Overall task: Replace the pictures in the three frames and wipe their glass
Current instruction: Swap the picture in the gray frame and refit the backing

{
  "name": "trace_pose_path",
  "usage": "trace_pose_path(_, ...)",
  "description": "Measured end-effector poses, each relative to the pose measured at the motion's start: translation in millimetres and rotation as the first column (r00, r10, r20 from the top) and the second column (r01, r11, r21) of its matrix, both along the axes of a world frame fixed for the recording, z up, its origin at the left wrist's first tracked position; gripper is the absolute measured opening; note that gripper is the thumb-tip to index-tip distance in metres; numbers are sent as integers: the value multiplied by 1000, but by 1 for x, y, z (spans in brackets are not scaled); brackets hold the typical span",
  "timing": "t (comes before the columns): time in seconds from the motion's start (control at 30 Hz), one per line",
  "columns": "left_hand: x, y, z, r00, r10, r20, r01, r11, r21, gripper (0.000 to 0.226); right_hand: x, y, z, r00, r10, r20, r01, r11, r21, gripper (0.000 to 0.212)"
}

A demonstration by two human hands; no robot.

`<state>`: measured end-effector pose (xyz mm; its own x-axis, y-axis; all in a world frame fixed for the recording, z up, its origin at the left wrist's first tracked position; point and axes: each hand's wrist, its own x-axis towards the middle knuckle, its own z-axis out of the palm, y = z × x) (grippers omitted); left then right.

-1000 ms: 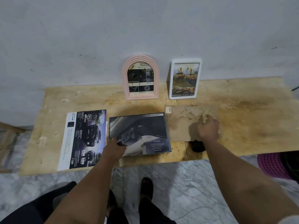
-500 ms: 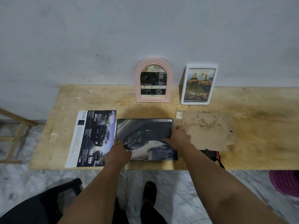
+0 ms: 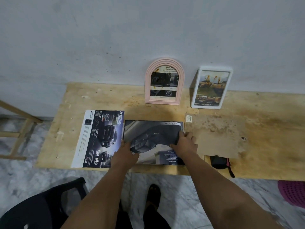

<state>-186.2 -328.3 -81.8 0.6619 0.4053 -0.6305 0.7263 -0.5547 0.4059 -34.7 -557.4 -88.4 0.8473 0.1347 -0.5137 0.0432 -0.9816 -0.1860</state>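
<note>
On the stained plywood table point(image 3: 105, 96) a dark glossy car picture point(image 3: 153, 139) lies flat near the front edge, seated in a thin black rectangular frame point(image 3: 182, 128) whose rim shows along its far and right sides. The left hand point(image 3: 127, 153) rests on the picture's near left corner with its fingers laid over the sheet; whether they pinch the edge cannot be told. The right hand point(image 3: 186, 142) grips the picture's right edge, thumb on top and fingers curled over the side by the frame's rim. Just left of the frame, touching it, lies a loose printed truck brochure page point(image 3: 99, 138) in black and white. Just right of it lies a brown fibreboard backing panel point(image 3: 214, 136) with a small white label at its far left corner. A black and pink pouch-like item point(image 3: 219, 162) sticks out from under the panel's near edge. Against the grey wall point(image 3: 148, 30) at the far side stand a pink arched picture frame point(image 3: 164, 81) and, to its right, a white rectangular picture frame point(image 3: 211, 87), both upright and holding car prints with smears on their glass.
</note>
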Motion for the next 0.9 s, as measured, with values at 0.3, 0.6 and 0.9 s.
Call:
trace_pose_path(0.3,2,3,2,998,-51,-27,51,999,-9,84,-14,1,7,985,-89,145,70,989,133,60)
trace_pose_path(0.6,2,6,6,998,-57,-4,57,997,-51,94,-9,-17,33,796,-475,-374,589,467,660,45)
trace_pose_path(0.9,17,-7,55,955,217,201,-181,966,-185,36,20,-50,91,754,-479,-449,639,376,671,41)
